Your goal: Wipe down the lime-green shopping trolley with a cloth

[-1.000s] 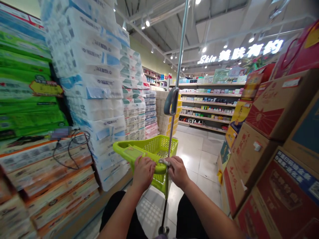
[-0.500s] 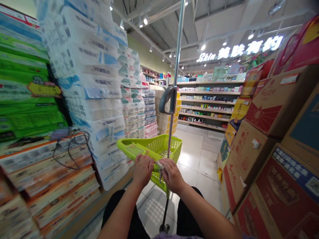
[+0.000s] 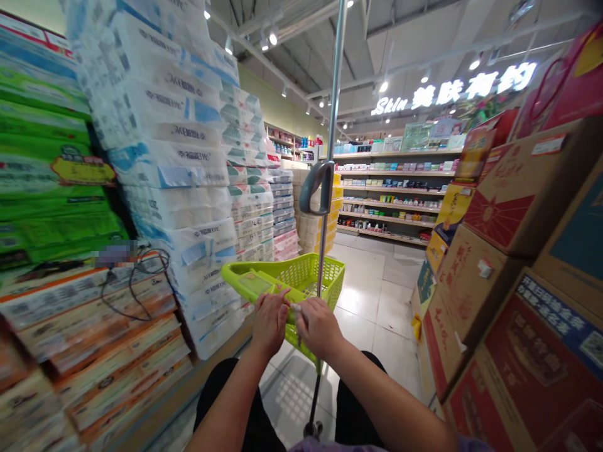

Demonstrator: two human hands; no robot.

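Note:
A lime-green plastic shopping basket point(image 3: 241, 275) with slotted walls stands tilted on the floor in front of my knees. My left hand point(image 3: 271, 317) is closed over its near rim. Pinched in my right hand point(image 3: 319, 326) is a small crumpled whitish cloth or tissue point(image 3: 296, 307), pressed against the same rim just right of my left fingers. Most of the cloth is hidden by the fingers. Right behind my right hand rises a metal pole point(image 3: 335, 94) with a grey loop handle point(image 3: 308, 191) on it.
Tall stacks of wrapped paper packs point(image 3: 183, 157) line the left side, beside green packs point(image 3: 42, 169) and a dark cable point(image 3: 129, 295). Cardboard cartons point(image 3: 513, 194) are piled along the right. Farther back, product shelves point(image 3: 391, 188) face a tiled floor point(image 3: 362, 276).
My right hand has slid left along the rim with the cloth, closer to my left hand. The basket has shifted slightly right. The left hand stays on the rim.

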